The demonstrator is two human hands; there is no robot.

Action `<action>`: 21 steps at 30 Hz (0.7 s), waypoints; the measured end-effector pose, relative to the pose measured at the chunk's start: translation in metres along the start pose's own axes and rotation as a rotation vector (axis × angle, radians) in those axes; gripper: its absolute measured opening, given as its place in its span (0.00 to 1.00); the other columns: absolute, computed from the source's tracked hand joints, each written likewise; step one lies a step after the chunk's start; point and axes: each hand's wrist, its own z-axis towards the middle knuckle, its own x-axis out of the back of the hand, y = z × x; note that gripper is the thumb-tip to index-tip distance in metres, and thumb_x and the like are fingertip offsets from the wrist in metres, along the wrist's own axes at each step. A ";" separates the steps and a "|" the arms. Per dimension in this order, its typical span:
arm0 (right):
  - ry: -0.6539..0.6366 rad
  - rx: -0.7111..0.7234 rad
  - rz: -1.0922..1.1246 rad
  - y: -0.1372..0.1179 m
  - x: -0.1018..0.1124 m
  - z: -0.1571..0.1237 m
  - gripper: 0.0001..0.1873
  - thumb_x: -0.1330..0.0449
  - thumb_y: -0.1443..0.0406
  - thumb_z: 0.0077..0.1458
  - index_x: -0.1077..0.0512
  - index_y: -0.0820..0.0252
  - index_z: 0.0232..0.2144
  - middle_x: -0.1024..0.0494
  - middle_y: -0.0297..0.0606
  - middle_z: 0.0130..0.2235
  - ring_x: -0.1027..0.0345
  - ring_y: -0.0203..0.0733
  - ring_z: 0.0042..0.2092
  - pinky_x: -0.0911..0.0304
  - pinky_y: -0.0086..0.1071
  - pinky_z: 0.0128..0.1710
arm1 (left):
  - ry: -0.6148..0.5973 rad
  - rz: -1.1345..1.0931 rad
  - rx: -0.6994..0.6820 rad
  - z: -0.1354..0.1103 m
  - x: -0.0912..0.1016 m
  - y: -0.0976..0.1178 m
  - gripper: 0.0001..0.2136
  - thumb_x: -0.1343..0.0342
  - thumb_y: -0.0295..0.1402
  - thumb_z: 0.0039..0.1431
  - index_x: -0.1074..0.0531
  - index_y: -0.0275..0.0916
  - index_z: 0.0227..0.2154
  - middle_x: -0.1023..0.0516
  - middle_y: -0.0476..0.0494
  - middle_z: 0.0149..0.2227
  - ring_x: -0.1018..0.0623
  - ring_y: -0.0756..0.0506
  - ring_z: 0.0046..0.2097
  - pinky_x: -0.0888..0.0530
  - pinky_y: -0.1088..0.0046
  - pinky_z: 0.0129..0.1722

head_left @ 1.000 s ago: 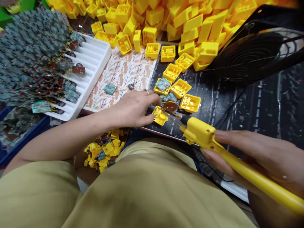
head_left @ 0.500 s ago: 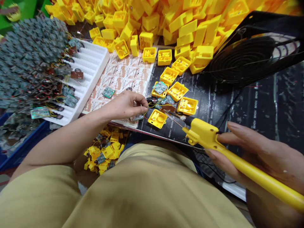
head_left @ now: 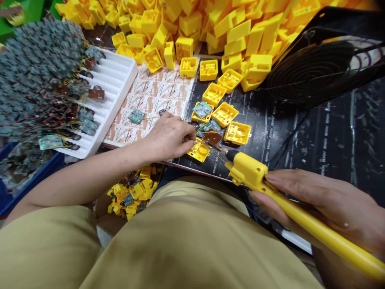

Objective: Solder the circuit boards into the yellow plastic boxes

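My right hand (head_left: 325, 200) is wrapped around a yellow soldering gun (head_left: 249, 170), its hot tip and thin solder feed tube pointing left. The tip is close to a brown circuit board (head_left: 212, 137) lying among wires and a green board (head_left: 212, 126). My left hand (head_left: 173, 136) has thumb and forefinger pinched together at the wires left of the brown board; what lies between them is too small to make out. Just under these fingertips is an open yellow case (head_left: 199, 150), partly covered. More open cases (head_left: 237, 133) stand around, one with a grey-green board (head_left: 202, 109) on it.
A heap of yellow cases (head_left: 189, 24) fills the back. White foam tray (head_left: 116, 80) and piled wired boards (head_left: 42, 60) lie left. A black fan (head_left: 313, 76) stands at right. One loose board (head_left: 136, 116) is on the printed sheet. More yellow parts (head_left: 132, 196) sit below the table edge.
My left hand has moved right, over the near yellow case, with its fingers still pinched. The soldering gun in my right hand has shifted slightly left and its tip stays by the brown board.
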 end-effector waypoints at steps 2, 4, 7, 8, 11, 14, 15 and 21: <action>-0.011 0.106 0.056 0.007 -0.001 0.002 0.09 0.34 0.65 0.56 0.29 0.50 0.38 0.21 0.29 0.31 0.24 0.38 0.32 0.25 0.31 0.32 | -0.001 -0.014 0.000 -0.001 -0.001 -0.001 0.10 0.48 0.33 0.58 0.21 0.40 0.32 0.18 0.47 0.31 0.24 0.47 0.34 0.35 0.62 0.47; -0.035 0.183 0.097 0.015 -0.001 0.005 0.10 0.34 0.68 0.54 0.30 0.52 0.38 0.22 0.30 0.30 0.24 0.39 0.31 0.24 0.30 0.32 | 0.000 -0.043 0.003 -0.001 -0.001 -0.001 0.10 0.49 0.32 0.57 0.22 0.40 0.33 0.18 0.48 0.31 0.24 0.47 0.34 0.36 0.62 0.47; -0.135 0.255 0.106 0.026 0.000 0.009 0.10 0.36 0.68 0.56 0.30 0.52 0.40 0.21 0.31 0.31 0.24 0.38 0.31 0.24 0.28 0.30 | 0.019 -0.053 0.005 -0.001 -0.003 0.000 0.09 0.48 0.31 0.55 0.22 0.39 0.31 0.19 0.48 0.29 0.24 0.47 0.33 0.36 0.63 0.45; -0.167 0.286 0.107 0.028 0.000 0.010 0.08 0.37 0.67 0.58 0.30 0.52 0.40 0.21 0.32 0.31 0.24 0.37 0.31 0.25 0.27 0.29 | 0.025 -0.043 0.003 -0.001 -0.003 0.001 0.09 0.48 0.32 0.54 0.22 0.39 0.30 0.19 0.48 0.28 0.24 0.47 0.32 0.36 0.63 0.44; -0.184 0.330 0.086 0.032 0.002 0.015 0.05 0.39 0.64 0.61 0.30 0.54 0.40 0.21 0.33 0.31 0.24 0.36 0.31 0.25 0.25 0.29 | 0.014 0.005 -0.007 0.001 -0.003 0.004 0.08 0.48 0.32 0.53 0.23 0.39 0.28 0.19 0.47 0.27 0.25 0.46 0.32 0.37 0.62 0.44; -0.170 0.345 0.065 0.027 -0.002 0.021 0.02 0.40 0.65 0.61 0.30 0.55 0.36 0.21 0.32 0.28 0.24 0.35 0.30 0.26 0.24 0.30 | -0.026 0.058 -0.022 0.005 0.000 0.008 0.08 0.48 0.33 0.54 0.24 0.38 0.27 0.20 0.46 0.27 0.24 0.45 0.33 0.37 0.61 0.44; -0.172 0.357 0.064 0.024 -0.004 0.022 0.03 0.39 0.65 0.61 0.30 0.56 0.34 0.21 0.32 0.28 0.24 0.34 0.29 0.26 0.23 0.30 | -0.042 0.079 -0.028 0.006 0.002 0.009 0.09 0.48 0.33 0.54 0.24 0.38 0.27 0.20 0.46 0.27 0.24 0.45 0.33 0.37 0.61 0.44; -0.118 0.379 0.020 0.016 -0.006 0.025 0.05 0.36 0.66 0.58 0.30 0.60 0.33 0.21 0.33 0.28 0.25 0.32 0.29 0.27 0.23 0.33 | -0.120 0.206 -0.051 0.011 0.008 0.013 0.09 0.49 0.32 0.55 0.24 0.38 0.27 0.21 0.45 0.26 0.24 0.45 0.33 0.36 0.64 0.42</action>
